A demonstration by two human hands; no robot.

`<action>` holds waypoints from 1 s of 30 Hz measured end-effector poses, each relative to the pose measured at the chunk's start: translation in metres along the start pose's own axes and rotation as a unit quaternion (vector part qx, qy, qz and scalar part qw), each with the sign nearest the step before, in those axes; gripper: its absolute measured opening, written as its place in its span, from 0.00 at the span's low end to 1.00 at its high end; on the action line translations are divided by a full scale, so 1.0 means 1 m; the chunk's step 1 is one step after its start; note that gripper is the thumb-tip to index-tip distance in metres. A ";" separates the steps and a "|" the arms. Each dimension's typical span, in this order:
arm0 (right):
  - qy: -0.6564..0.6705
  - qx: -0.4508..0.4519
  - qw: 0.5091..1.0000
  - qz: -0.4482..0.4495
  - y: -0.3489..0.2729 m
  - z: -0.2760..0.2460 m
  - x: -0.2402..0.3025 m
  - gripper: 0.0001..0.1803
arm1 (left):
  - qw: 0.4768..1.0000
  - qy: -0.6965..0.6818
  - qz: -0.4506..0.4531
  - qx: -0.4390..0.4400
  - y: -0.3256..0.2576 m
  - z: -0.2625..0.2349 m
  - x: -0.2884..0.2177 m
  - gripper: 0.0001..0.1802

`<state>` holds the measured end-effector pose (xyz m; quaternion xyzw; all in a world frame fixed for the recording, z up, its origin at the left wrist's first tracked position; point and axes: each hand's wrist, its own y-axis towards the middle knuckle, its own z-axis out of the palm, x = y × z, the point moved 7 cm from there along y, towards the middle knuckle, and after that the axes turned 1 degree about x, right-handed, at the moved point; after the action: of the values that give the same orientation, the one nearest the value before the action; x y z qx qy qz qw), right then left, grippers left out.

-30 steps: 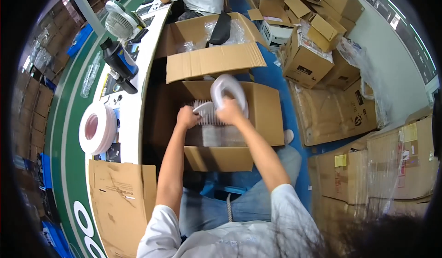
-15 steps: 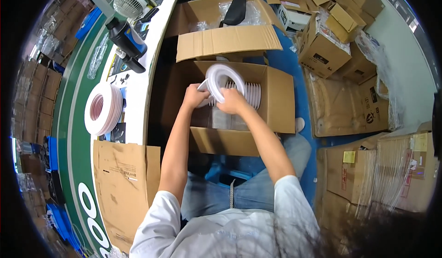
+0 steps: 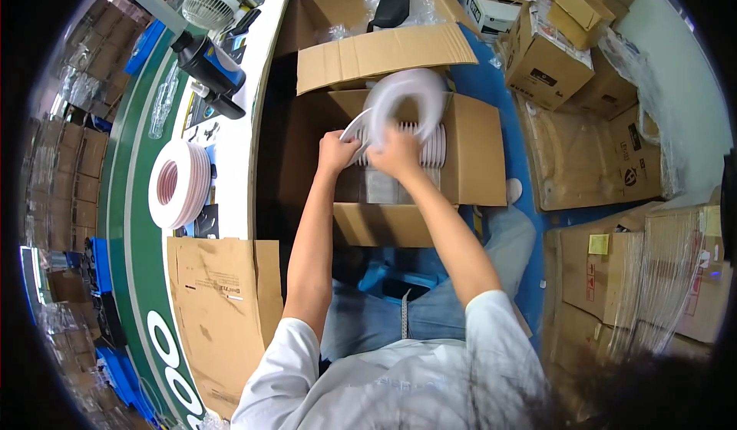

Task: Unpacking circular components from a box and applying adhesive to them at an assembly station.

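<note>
An open cardboard box (image 3: 477, 150) stands in front of me with a row of white plastic rings (image 3: 436, 152) standing on edge inside. Over it, my right hand (image 3: 398, 153) grips a flat white ring (image 3: 430, 90) by its lower rim; the ring is smeared by motion. My left hand (image 3: 338, 152) is closed on the edge of another white ring (image 3: 356, 127), tilted and partly behind the first. Whether the two rings touch I cannot tell. On the table to my left lies a stack of similar rings (image 3: 188, 192), pinkish at their inner edges.
The white table (image 3: 238, 153) runs along my left, carrying a black bottle (image 3: 207, 63), a small fan (image 3: 209, 8) and a cardboard sheet (image 3: 215, 307). Beyond the box stands another open carton (image 3: 384, 55). Several cartons (image 3: 549, 65) are piled on the right.
The ring in my right hand has swung up and to the right, away from the left hand's ring. The whole view has shifted slightly. Both hands keep hold of their rings.
</note>
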<state>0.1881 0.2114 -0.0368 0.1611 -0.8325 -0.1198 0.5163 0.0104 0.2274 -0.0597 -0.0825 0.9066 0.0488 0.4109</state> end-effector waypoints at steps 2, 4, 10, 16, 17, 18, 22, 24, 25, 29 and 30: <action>0.021 0.177 0.983 -0.032 0.010 0.026 0.014 0.13 | 1.000 0.006 -0.022 0.010 -0.002 0.006 0.025 0.15; 0.103 -0.056 0.993 -0.033 0.018 -0.013 0.035 0.11 | 0.999 0.006 -0.039 -0.014 -0.011 -0.005 0.044 0.15; -0.066 0.146 0.987 0.024 0.018 0.012 0.009 0.16 | 0.999 0.019 -0.019 0.047 -0.011 0.002 0.023 0.17; -0.071 0.057 0.995 -0.027 0.009 0.009 0.007 0.12 | 0.999 0.032 -0.029 0.024 -0.008 0.008 0.020 0.17; -0.042 0.125 0.990 -0.048 0.000 0.023 -0.010 0.12 | 0.994 0.070 -0.041 0.070 -0.008 0.010 0.015 0.17; 0.067 0.046 0.997 0.010 0.006 0.003 0.020 0.12 | 0.997 0.045 -0.040 0.043 -0.014 -0.009 0.032 0.16; 0.049 -0.152 0.985 -0.063 -0.025 -0.022 0.019 0.10 | 0.997 -0.034 0.028 0.056 -0.009 -0.004 0.014 0.15; 0.027 0.086 0.995 -0.037 -0.010 0.012 -0.014 0.09 | 0.997 0.011 0.020 0.075 -0.005 -0.004 0.013 0.15; 0.029 0.081 0.995 -0.044 -0.006 0.012 -0.018 0.09 | 0.995 0.058 -0.002 0.082 -0.002 -0.012 0.019 0.15; 0.086 0.013 0.992 0.087 -0.020 -0.006 -0.091 0.12 | 0.976 0.189 0.108 -0.015 0.001 -0.050 -0.029 0.15; 0.079 0.135 0.971 0.178 -0.026 0.004 -0.121 0.11 | 0.977 0.145 0.144 -0.058 -0.003 -0.056 -0.057 0.14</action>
<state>0.2384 0.2349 -0.1472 0.0875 -0.8127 0.1009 0.5672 0.0067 0.2219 0.0200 0.0185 0.9545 0.1476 0.2585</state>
